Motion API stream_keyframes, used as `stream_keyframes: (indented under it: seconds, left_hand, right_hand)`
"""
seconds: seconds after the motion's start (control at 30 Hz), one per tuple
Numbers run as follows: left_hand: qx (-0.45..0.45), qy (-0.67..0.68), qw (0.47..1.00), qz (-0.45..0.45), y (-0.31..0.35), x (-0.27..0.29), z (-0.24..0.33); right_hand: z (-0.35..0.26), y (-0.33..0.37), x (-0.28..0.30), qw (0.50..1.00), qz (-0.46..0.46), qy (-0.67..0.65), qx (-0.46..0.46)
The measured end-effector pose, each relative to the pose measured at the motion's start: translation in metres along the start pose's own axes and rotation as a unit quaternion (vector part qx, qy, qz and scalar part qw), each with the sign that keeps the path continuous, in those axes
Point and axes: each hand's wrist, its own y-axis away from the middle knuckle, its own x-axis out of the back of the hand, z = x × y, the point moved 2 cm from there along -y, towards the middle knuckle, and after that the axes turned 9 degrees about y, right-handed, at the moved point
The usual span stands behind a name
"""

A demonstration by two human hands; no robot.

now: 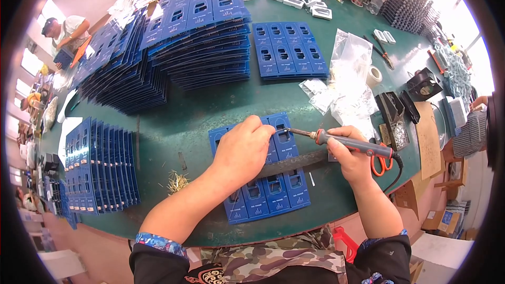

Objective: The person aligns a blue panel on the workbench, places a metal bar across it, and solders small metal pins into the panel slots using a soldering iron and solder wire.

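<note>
1. A flat blue rectangular circuit-board panel [277,205] lay on the green surface [184,118].
2. Right of it, the right hand [351,160] wrapped its fingers around a grey-handled soldering iron [357,145].
3. Above it, the left hand's [241,150] fingers bunched, their pinch unclear.

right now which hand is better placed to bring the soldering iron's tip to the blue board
Right, probably: the right hand grips the soldering iron, its tip by the blue board; the left hand, over the board, holds no iron.
</note>
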Motion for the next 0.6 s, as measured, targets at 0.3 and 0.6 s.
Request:
stream_keyframes:
  seconds: [0.3,0.6]
  left_hand:
    - [-0.005,0.013,1.0,0.006,0.0015,0.0019,0.0003]
    - [-0.011,0.003,1.0,0.005,0.0018,0.0001,-0.0005]
  right_hand:
    - [-0.0019,0.0018,-0.0006,1.0,0.012,-0.02,0.017]
    - [0.0012,0.002,-0.0017,1.0,-0.006,-0.014,0.013]
